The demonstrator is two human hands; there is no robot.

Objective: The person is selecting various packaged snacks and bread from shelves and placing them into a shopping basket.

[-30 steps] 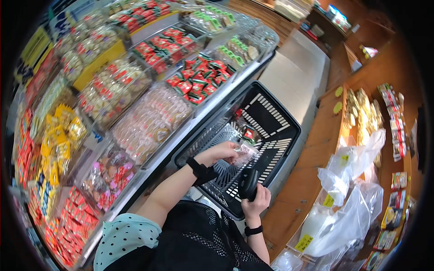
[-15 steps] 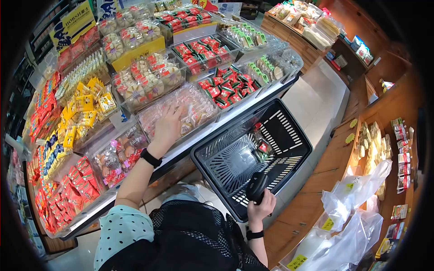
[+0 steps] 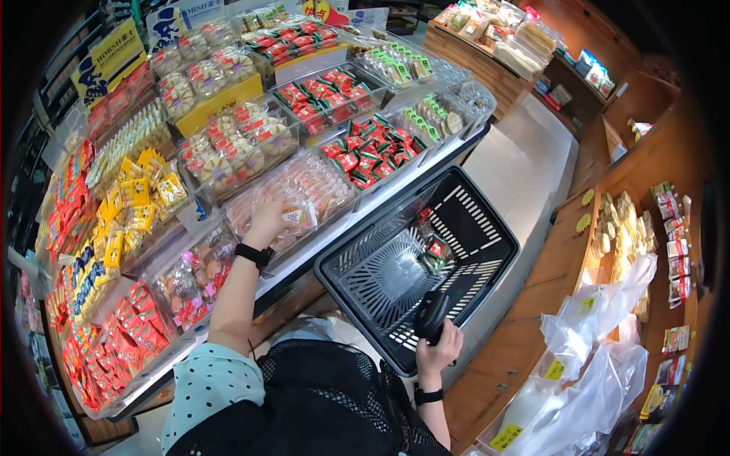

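The sloping snack display counter [image 3: 228,114] fills the upper left, its clear bins packed with wrapped sweets, and everything else is placed from it. Just off its lower right edge hangs the black plastic shopping basket [image 3: 456,205], carried by its handle [image 3: 430,315] in the right hand [image 3: 441,346], whose fingers are wrapped fully round the grip. A few small red-and-clear packets [image 3: 436,249] lie on the basket floor, toward the side nearest the counter. In the counter's front row, the clear bin of pale wrapped biscuits [image 3: 319,178] sits between the red-wrapped sweets [image 3: 365,152] on its right and a bin of mixed pink and brown sweets [image 3: 190,273] on its left. The left hand [image 3: 268,216], a black band on its wrist, is down inside that pale biscuit bin, fingers curled among the packets; whether they have closed on one I cannot tell, as the wrappers hide the fingertips. The step in hand looks like picking biscuits from the bin. The next move would call for pinching one packet free of its neighbours, lifting clear of the bin's front wall, and swinging right and down to the basket.
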